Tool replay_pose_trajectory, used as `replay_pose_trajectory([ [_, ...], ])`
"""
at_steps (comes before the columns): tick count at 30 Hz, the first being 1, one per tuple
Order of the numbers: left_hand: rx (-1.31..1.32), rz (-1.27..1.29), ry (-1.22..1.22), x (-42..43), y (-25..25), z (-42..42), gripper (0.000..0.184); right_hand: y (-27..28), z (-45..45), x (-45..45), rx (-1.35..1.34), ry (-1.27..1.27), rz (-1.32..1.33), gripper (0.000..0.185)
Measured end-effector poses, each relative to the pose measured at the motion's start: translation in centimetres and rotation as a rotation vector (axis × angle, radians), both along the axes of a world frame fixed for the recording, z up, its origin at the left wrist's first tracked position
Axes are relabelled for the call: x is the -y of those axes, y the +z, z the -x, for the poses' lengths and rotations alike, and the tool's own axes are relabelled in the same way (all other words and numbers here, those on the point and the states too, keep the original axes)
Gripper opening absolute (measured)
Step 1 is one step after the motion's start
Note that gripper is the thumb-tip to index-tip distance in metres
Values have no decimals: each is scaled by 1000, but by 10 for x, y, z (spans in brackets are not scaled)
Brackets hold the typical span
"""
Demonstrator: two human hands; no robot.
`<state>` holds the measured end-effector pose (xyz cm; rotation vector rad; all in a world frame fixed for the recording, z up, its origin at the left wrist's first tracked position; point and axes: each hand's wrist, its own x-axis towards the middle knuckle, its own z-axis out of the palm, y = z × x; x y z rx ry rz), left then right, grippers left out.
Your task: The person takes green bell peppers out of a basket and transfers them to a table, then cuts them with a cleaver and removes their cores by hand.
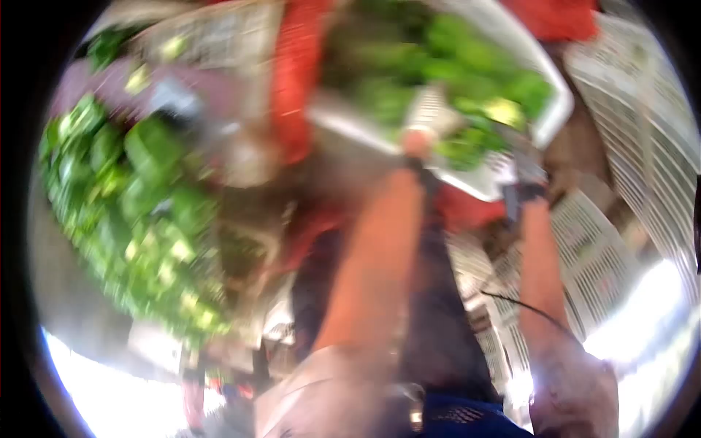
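Motion blur smears the whole view. My left hand (434, 115), in a pale knitted glove, reaches over the near rim of a white tub (558, 109) of green leafy vegetables (445, 58). Its fingers are too smeared to read. My right hand (524, 162), in a greyish glove, is at the tub's right near corner. Just beyond its fingers is a leafy green with a pale yellow-green end (504, 112); whether the hand grips it, I cannot tell.
A large heap of leafy greens (139, 212) lies to the left. A red strip (296, 80) stands between heap and tub. White slatted crates (635, 95) line the right side, with another slatted piece (591, 241) below. A dark cord (522, 303) hangs by my right forearm.
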<state>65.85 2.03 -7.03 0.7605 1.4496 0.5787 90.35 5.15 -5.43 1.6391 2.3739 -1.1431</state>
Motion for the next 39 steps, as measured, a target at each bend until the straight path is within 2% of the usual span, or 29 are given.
replay_pose_trajectory([
  [1, 29, -96, 34, 2, -6, 0, 55, 0, -6, 12, -63, -161, 76, 62],
  [2, -127, -14, -22, 4, 7, 6, 59, 2, -10, 24, -163, -362, 189, 61],
  [3, -172, -22, -48, 8, 16, 11, 61, 6, -12, 37, -305, -582, 315, 60],
  [4, -114, 21, 26, 19, 41, 25, 60, 12, -7, 48, -437, -753, 403, 59],
  [5, -79, 67, 97, 29, 66, 42, 59, 22, 6, 57, -507, -839, 440, 58],
  [6, -112, -7, 184, 47, 75, 54, 61, 35, 24, 64, -527, -850, 441, 57],
  [8, -104, -78, 324, 89, 119, 105, 61, 68, 95, 67, -447, -717, 398, 47],
  [9, -36, -21, 472, 111, 139, 131, 60, 87, 136, 77, -403, -652, 381, 42],
  [11, -87, 139, 684, 149, 205, 199, 52, 108, 215, 99, -503, -370, 517, 46],
  [12, -317, 132, 654, 177, 215, 231, 40, 125, 258, 113, -546, -265, 560, 46],
  [13, -423, 347, 681, 189, 254, 269, 37, 144, 301, 129, -601, -166, 592, 47],
  [16, -873, 136, 648, 277, 284, 377, 41, 187, 414, 188, -775, 57, 638, 49],
  [19, -1086, 170, 504, 327, 271, 482, 46, 191, 457, 214, -866, 112, 611, 51],
  [23, -1241, 343, 82, 345, 206, 558, 53, 167, 399, 193, -752, -3, 411, 54],
  [25, -1312, 364, -186, 355, 179, 580, 56, 135, 341, 173, -555, -129, 216, 55],
  [26, -1262, 319, -217, 362, 167, 583, 58, 114, 303, 160, -408, -203, 107, 56],
  [28, -884, 142, 183, 392, 155, 599, 55, 76, 225, 138, -120, -324, -47, 57],
  [30, -654, 102, 514, 385, 154, 592, 54, 45, 146, 113, 161, -427, -123, 59],
  [31, -623, 150, 661, 377, 166, 572, 53, 33, 117, 102, 270, -457, -129, 59],
  [34, -958, 332, 544, 351, 191, 509, 52, -1, 69, 81, 393, -481, -63, 61],
  [35, -1157, 440, 468, 342, 198, 483, 52, -12, 65, 77, 398, -479, -41, 62],
  [37, -1233, 437, 535, 327, 206, 439, 52, -29, 60, 70, 377, -484, -21, 63],
  [39, -1181, 442, 497, 371, 189, 460, 50, -33, 56, 69, 334, -509, -18, 65],
])
